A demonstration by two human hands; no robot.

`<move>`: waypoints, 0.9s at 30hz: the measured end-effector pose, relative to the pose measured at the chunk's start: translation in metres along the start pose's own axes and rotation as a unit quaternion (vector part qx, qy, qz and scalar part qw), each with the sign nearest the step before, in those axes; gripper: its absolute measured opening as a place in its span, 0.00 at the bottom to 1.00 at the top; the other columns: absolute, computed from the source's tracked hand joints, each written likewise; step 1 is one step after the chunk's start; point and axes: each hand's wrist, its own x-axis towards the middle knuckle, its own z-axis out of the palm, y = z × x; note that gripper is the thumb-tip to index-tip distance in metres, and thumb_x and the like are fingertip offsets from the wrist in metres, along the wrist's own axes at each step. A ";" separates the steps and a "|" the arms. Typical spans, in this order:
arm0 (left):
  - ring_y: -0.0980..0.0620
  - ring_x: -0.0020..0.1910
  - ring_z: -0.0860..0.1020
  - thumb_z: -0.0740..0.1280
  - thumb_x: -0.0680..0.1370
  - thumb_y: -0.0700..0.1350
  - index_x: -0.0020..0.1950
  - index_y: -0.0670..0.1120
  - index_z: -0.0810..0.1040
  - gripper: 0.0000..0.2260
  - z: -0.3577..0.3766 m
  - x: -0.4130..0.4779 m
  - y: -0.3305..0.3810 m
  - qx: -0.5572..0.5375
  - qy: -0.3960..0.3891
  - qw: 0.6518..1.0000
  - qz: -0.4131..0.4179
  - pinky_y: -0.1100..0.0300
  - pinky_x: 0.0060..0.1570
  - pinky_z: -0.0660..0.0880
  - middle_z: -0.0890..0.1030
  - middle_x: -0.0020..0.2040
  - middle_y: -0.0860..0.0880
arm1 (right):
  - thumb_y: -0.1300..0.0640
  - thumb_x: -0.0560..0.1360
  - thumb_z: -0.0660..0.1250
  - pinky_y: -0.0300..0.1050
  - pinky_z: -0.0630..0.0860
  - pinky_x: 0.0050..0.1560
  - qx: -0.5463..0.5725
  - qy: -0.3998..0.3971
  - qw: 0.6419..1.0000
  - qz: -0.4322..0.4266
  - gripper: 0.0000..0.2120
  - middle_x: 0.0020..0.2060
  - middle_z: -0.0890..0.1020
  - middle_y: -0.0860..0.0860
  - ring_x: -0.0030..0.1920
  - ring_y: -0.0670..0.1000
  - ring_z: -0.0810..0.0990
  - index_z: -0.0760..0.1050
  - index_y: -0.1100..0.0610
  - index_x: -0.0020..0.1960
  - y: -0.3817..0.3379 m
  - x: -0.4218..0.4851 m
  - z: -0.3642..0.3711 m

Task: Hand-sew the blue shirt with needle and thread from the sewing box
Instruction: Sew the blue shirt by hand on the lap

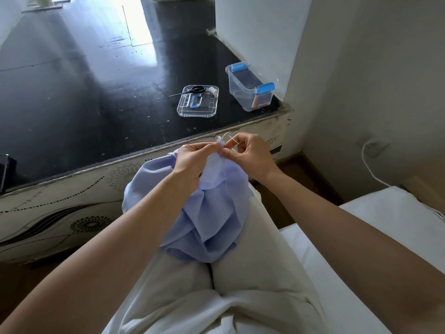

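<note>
- Pale blue shirt (209, 220) of thin woven cloth, head view: it lies bunched in loose folds on the lap, over pale cream trousers (252, 256). One edge is lifted at the heap's twelve o'clock.
- The left hand (192, 160) grips that lifted edge, thumb and fingers pinching a small frayed tuft of cloth. The rest of the cloth drapes down from the hand.
- The right hand (250, 155) sits at three o'clock of the left and touches the same edge. It pinches a thin steel needle (233, 140), and a fine white thread (225, 135) loops off the needle. I cannot tell whether the tip is in the cloth.
- Handling, as I judge it: the shirt is light and limp, so it will sag, slide and keep no shape.
- The best hold is close beside the stitch, with the edge pinched taut and the lap bearing the bulk. The frayed edge may ravel if tugged.
- The needle looks slick and sharp. It is best taken on the shaft, with the tip kept off the holding fingers, and the thread should be drawn gently because it tangles easily.
- On the glossy black tabletop (84, 92), a clear plastic sewing box (237, 91) with blue latches stands open at one o'clock of the hands, well apart.
- Its clear flat lid (190, 111) lies at eleven o'clock. It holds black-handled scissors (195, 89) and a white spool (213, 90).
</note>
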 end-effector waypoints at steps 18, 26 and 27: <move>0.46 0.42 0.78 0.71 0.77 0.46 0.44 0.44 0.79 0.06 -0.005 0.003 -0.002 -0.014 0.003 1.000 -0.014 0.56 0.39 0.77 0.79 0.41 0.45 | 0.53 0.76 0.70 0.39 0.81 0.39 0.120 -0.039 0.991 0.051 0.08 0.40 0.82 0.52 0.40 0.48 0.81 0.78 0.58 0.49 0.005 -0.009 -0.015; 0.53 0.39 0.80 0.69 0.77 0.41 0.46 0.45 0.79 0.01 -0.001 -0.003 -0.004 -0.014 -0.032 0.999 0.021 0.62 0.37 0.77 0.81 0.41 0.49 | 0.53 0.74 0.72 0.31 0.76 0.37 0.032 -0.004 0.999 0.011 0.07 0.35 0.80 0.47 0.34 0.46 0.77 0.78 0.57 0.45 0.002 -0.003 -0.003; 0.53 0.39 0.80 0.69 0.77 0.41 0.46 0.45 0.78 0.01 -0.002 -0.003 -0.005 -0.013 -0.033 0.999 0.021 0.61 0.38 0.77 0.81 0.41 0.48 | 0.54 0.75 0.72 0.34 0.78 0.38 0.035 -0.009 0.999 0.013 0.07 0.37 0.81 0.50 0.36 0.47 0.78 0.79 0.58 0.45 0.003 -0.003 -0.004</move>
